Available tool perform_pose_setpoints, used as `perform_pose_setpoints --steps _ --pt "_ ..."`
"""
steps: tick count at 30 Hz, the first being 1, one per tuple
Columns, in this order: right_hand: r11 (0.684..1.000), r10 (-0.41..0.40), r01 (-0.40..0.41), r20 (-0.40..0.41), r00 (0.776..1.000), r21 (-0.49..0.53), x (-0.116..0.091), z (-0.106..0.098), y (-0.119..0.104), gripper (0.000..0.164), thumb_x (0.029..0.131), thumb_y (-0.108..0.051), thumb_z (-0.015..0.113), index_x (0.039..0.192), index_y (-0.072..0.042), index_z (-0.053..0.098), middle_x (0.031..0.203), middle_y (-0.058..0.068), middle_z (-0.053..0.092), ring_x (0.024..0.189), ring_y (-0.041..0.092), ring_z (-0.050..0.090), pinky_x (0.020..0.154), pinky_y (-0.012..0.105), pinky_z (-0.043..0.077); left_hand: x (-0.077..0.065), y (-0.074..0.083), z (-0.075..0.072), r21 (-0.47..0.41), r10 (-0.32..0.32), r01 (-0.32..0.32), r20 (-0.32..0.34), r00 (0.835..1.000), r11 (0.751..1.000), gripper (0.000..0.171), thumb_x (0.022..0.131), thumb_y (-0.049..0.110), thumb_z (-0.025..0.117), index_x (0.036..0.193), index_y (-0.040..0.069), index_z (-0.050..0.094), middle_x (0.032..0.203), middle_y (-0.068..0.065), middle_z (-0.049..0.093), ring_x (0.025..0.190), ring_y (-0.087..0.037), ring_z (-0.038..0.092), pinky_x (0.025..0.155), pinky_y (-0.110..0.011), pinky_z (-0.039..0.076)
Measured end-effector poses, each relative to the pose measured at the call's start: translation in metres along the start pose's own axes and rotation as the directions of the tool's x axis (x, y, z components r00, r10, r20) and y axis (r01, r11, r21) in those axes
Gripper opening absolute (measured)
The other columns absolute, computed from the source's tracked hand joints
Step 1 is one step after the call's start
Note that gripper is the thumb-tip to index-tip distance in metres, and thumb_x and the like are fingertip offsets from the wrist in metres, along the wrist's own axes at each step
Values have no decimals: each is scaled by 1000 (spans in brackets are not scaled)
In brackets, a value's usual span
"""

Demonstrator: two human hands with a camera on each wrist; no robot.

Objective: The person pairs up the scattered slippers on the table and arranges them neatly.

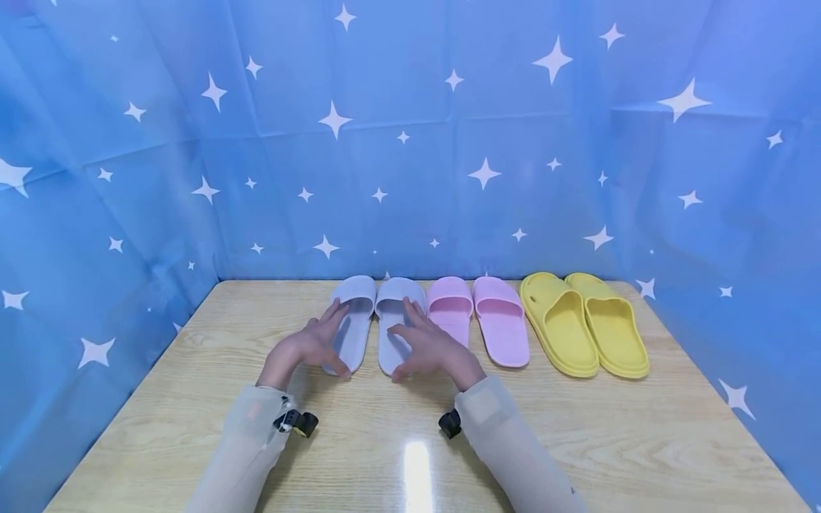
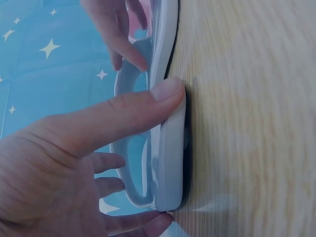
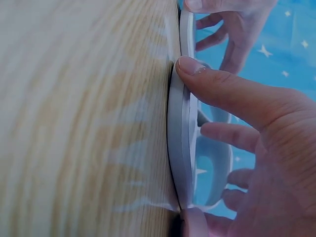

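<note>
Two pale grey slippers lie side by side on the table, toes toward the back curtain. My left hand (image 1: 313,343) is at the left grey slipper (image 1: 356,288), its thumb (image 2: 165,90) by the heel edge and its other fingers spread along the outer side. At the right grey slipper (image 1: 400,289), my right hand (image 1: 431,346) has its thumb (image 3: 190,65) by the heel edge and its fingers spread over the footbed and toward the strap. Neither hand's fingers look closed round a slipper. Whether the thumbs press on the heels I cannot tell.
A pair of pink slippers (image 1: 500,331) lies right of the grey ones, close to my right hand. Farther right is a yellow pair (image 1: 567,338). All stand in a row on the wooden table (image 1: 359,463), before a blue star-patterned curtain (image 1: 410,164).
</note>
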State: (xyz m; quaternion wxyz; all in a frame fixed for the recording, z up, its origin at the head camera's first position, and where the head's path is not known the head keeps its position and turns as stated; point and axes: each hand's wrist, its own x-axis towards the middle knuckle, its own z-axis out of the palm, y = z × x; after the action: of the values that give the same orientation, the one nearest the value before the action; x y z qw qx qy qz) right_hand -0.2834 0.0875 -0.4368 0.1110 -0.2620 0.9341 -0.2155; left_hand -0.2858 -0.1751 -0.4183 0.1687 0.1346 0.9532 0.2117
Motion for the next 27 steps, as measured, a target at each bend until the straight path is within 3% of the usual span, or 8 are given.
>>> perform_pose_setpoints --steps 27 --pt "1000 -24 24 -6 1000 16 1 -2 0 81 79 -41 89 149 -18 56 176 12 -5 163 32 -5 131 54 16 1 -5 -6 22 36 -37 4 999 999 138 65 33 97 167 8 7 174 -18 -10 150 -65 14 118 -75 25"
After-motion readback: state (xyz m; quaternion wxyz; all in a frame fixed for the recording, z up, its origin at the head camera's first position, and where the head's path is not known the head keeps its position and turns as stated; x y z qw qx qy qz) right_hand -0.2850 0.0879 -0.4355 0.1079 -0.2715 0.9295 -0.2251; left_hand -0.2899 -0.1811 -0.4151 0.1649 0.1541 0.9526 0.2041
